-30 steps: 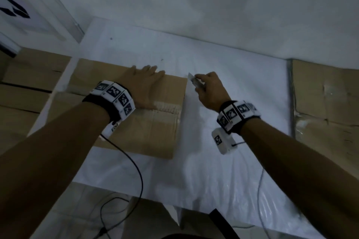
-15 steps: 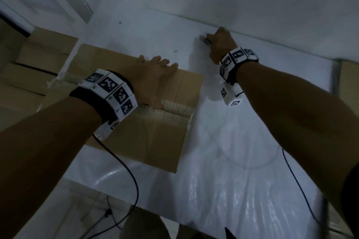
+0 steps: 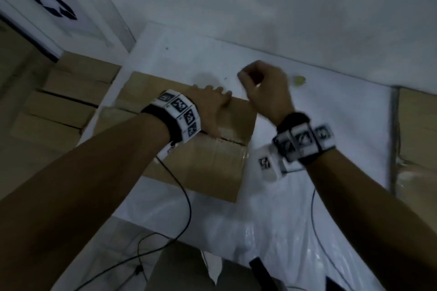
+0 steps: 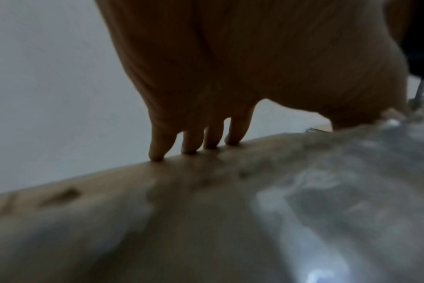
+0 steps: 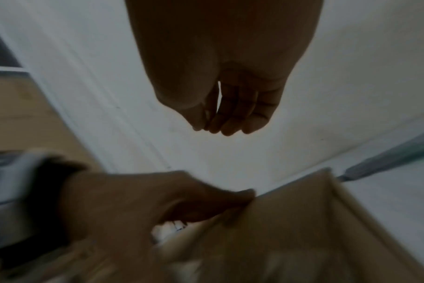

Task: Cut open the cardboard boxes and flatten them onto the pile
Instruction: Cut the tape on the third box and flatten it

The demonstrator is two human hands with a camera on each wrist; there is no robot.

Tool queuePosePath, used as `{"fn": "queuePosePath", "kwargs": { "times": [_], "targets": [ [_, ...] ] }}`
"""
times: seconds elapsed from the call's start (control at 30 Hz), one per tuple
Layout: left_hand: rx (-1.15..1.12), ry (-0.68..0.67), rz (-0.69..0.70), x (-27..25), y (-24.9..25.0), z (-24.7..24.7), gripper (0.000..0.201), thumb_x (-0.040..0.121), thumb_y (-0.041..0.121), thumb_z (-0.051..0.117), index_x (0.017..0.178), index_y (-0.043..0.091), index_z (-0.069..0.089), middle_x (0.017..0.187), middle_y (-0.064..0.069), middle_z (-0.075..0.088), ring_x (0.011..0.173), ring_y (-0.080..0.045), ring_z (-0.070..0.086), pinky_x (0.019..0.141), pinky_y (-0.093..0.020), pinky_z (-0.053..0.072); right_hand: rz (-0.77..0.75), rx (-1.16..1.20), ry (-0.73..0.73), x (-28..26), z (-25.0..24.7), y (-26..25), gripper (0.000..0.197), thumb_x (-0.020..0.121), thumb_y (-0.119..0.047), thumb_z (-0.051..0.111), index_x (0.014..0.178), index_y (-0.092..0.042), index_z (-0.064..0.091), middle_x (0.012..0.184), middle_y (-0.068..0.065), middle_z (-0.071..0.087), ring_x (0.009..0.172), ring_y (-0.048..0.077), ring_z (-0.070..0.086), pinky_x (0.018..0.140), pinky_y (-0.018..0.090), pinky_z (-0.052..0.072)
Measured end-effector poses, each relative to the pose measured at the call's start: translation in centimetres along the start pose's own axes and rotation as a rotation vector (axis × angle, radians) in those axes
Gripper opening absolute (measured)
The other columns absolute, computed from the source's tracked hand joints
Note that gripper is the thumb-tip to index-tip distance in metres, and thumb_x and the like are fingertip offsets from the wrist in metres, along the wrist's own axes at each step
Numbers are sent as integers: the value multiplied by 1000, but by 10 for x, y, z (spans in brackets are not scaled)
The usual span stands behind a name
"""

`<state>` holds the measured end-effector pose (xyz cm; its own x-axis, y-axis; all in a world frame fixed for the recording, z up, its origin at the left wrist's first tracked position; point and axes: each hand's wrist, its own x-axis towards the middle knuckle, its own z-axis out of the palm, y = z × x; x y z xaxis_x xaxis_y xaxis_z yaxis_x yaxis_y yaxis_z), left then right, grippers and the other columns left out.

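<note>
A brown cardboard box [image 3: 208,163] lies on the white table [image 3: 319,196], with clear tape along its middle seam [image 3: 227,139]. My left hand [image 3: 212,104] rests flat on its top, straight fingertips [image 4: 191,147] pressing at the far edge of the box [image 4: 157,210]. My right hand [image 3: 260,82] hovers just beyond the box's far right corner, fingers loosely curled and holding nothing; the right wrist view shows the right hand [image 5: 220,118] empty above the left hand [image 5: 145,201] and the box [image 5: 291,220]. A small yellowish object [image 3: 299,80], perhaps the cutter, lies on the table behind the right hand.
Flattened cardboard [image 3: 418,130] lies off the table's right edge. More cardboard boxes [image 3: 71,101] are stacked to the left, below a white panel. A white wall runs close behind the table. Black cables [image 3: 186,196] trail over the near edge.
My right hand, which held a cutter beside the box and reached to the back of the table, has come back toward the box empty. The left hand stays on the box.
</note>
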<state>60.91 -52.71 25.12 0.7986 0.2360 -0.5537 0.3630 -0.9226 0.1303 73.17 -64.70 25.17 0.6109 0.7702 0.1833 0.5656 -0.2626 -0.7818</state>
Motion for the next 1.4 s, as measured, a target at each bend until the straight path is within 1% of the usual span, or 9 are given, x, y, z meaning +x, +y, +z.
{"fn": "queuePosePath", "kwargs": {
  "times": [0.13,0.23,0.37,0.7,1.0,1.13,1.23,1.33,1.4],
  "targets": [
    [-12,84,94,-15,0,-27,25,88,23,60,108,9,64,106,-10,64,89,-29,63,81,-39,52,-70,-79,-306,-71,19,-66,38,90,-52,55,86,-14,54,81,-3,54,69,16,52,61,34,45],
    [95,143,122,-26,-10,-45,25,90,28,55,95,8,69,77,-6,58,65,-23,55,62,-32,47,22,-302,-436,-93,24,-62,74,73,-55,74,129,-18,42,122,3,46,99,23,53,71,38,51],
    [59,301,138,-36,-47,-65,30,97,20,50,117,9,68,116,-14,66,93,-32,61,80,-39,52,53,-558,-506,-108,31,-69,98,72,-39,80,147,-21,20,144,9,27,108,35,49,73,45,48],
    [31,345,-34,-79,-169,-38,27,96,16,54,114,4,69,111,-18,67,92,-32,63,78,-33,52,3,-747,-748,-57,125,-108,115,67,-47,81,152,-20,8,153,13,24,141,34,21,107,58,28],
    [-292,584,-201,-111,-269,-14,46,88,40,56,56,9,51,65,-14,60,56,-23,52,54,-31,42,-279,-845,-161,-23,70,-100,24,61,-16,74,82,-12,65,88,14,58,87,36,54,74,47,39],
    [-434,591,-430,-115,-282,-5,31,88,31,68,95,2,60,94,-15,61,78,-27,55,63,-29,40,42,-864,-313,-25,15,-60,35,79,3,61,110,-11,69,121,17,57,112,40,54,84,52,48],
    [-358,511,-572,-111,-284,16,77,89,42,62,148,9,25,145,-20,40,128,-37,43,101,-49,39,417,-790,-733,-46,4,-45,70,86,5,49,147,-29,39,157,-1,27,138,27,36,108,41,37],
    [127,453,-616,-109,-285,41,85,96,52,42,154,6,0,161,-18,0,147,-37,-4,116,-59,1,460,-526,-614,-61,21,-57,47,102,-27,44,148,-25,35,158,4,26,136,27,39,109,37,33],
    [59,400,-478,-104,-279,62,85,94,62,30,154,7,5,161,-18,2,147,-37,1,117,-59,7,510,-428,-516,-66,45,-70,64,95,-54,48,147,-20,33,154,8,30,133,32,41,107,40,34]
  ]
}}
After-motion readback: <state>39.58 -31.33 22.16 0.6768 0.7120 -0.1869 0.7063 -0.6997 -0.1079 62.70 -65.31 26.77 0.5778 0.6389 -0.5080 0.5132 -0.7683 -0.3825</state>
